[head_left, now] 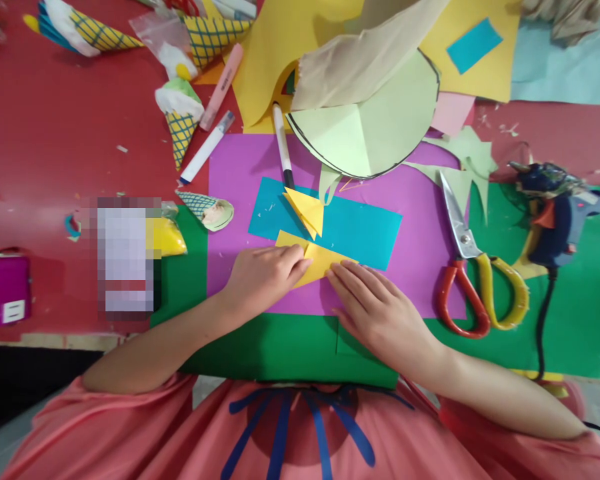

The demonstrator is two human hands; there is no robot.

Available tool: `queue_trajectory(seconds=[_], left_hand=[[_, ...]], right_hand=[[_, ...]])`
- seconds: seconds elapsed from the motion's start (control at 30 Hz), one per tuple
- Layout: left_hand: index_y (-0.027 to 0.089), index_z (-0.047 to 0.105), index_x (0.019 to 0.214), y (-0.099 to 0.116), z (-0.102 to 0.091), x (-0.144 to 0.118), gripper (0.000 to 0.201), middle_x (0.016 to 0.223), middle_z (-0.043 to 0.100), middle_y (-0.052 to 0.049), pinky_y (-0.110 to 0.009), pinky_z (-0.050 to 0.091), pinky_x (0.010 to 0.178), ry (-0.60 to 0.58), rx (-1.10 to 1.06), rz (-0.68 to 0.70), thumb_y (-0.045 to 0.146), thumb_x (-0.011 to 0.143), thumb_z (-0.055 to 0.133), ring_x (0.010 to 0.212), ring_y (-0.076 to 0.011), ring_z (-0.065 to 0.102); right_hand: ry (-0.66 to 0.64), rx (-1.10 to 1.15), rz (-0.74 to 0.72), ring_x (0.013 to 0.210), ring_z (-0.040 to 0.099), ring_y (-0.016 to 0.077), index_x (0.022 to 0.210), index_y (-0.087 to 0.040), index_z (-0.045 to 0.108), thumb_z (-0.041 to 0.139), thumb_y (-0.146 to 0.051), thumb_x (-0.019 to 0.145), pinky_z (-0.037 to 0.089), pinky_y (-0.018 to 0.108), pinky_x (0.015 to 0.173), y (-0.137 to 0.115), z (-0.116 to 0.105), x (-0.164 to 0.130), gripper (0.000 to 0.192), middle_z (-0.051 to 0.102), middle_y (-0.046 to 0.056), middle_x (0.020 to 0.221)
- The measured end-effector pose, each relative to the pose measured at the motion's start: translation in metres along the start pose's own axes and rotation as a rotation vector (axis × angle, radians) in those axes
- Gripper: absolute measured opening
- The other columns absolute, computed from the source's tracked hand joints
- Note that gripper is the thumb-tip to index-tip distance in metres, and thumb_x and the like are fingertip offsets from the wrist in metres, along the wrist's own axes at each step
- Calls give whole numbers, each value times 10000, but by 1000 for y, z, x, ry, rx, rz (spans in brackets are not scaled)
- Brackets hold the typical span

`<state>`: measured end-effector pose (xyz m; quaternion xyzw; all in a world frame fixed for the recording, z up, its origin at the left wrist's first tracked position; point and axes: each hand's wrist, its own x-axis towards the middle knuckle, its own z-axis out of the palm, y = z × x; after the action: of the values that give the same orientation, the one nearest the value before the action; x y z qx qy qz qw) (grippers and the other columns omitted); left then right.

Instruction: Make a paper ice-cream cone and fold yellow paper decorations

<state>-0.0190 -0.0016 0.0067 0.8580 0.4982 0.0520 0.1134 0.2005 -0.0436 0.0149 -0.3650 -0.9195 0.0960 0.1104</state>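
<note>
A small yellow paper piece [320, 259] lies on a purple sheet [420, 220], partly over a blue paper strip [365, 230]. My left hand [265, 277] presses its left end with fingertips pinching a fold. My right hand [375, 310] lies flat with fingers on the yellow piece's right edge. A folded yellow triangle shape [306, 210] rests on the blue strip just above.
Red-and-yellow handled scissors [467, 267] lie to the right, a blue glue gun [555, 213] beyond them. A black marker [283, 145], white and pink markers, a pale green circle [375, 127], paper cones and scraps crowd the far side. A green sheet [280, 347] lies nearest me.
</note>
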Motion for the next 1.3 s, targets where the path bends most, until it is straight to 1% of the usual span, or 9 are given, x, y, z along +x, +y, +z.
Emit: queue_trajectory(seconds=[0.17,0.43,0.63,0.8,1.07,1.3], left_hand=[[185,553,661,0,1,-1,296,509,582,12,-270,253,482,48,31,31,290,937,525,467,-133,523],[190,544,649,1,0,0,308,509,583,11,-266,256,487,21,39,13,291,939,522,470,-125,520],[186,579,673,1,1,0,268,511,589,15,-268,249,486,48,51,21,278,923,551,469,-126,516],[184,572,664,2,4,-1,260,506,582,25,-264,248,481,77,72,27,269,910,576,463,-125,518],[182,567,657,1,3,0,288,528,604,21,-266,253,488,49,92,19,280,926,540,480,-132,545],[180,581,668,2,4,-1,266,515,600,15,-268,237,486,46,107,11,273,915,542,472,-132,534]], right_hand=[[-11,-46,12,1183,620,324,1240,-29,633,508,-226,951,583,458,929,0,-3,2,372,657,154,1286],[-9,-70,1,1172,624,310,1231,-35,643,501,-214,952,577,439,922,1,-3,3,360,673,134,1268],[-20,-92,-6,1189,609,313,1254,-35,624,511,-215,946,558,434,938,0,-1,1,375,656,129,1296],[-20,-100,-6,1199,597,312,1262,-30,612,528,-219,943,543,434,950,-1,0,0,380,648,133,1307],[-15,-109,2,1197,588,312,1265,-24,608,538,-238,945,529,437,954,0,1,0,391,649,138,1303],[-54,-127,21,1204,580,294,1296,-32,590,502,-253,966,511,433,986,-4,0,-1,407,634,135,1326]])
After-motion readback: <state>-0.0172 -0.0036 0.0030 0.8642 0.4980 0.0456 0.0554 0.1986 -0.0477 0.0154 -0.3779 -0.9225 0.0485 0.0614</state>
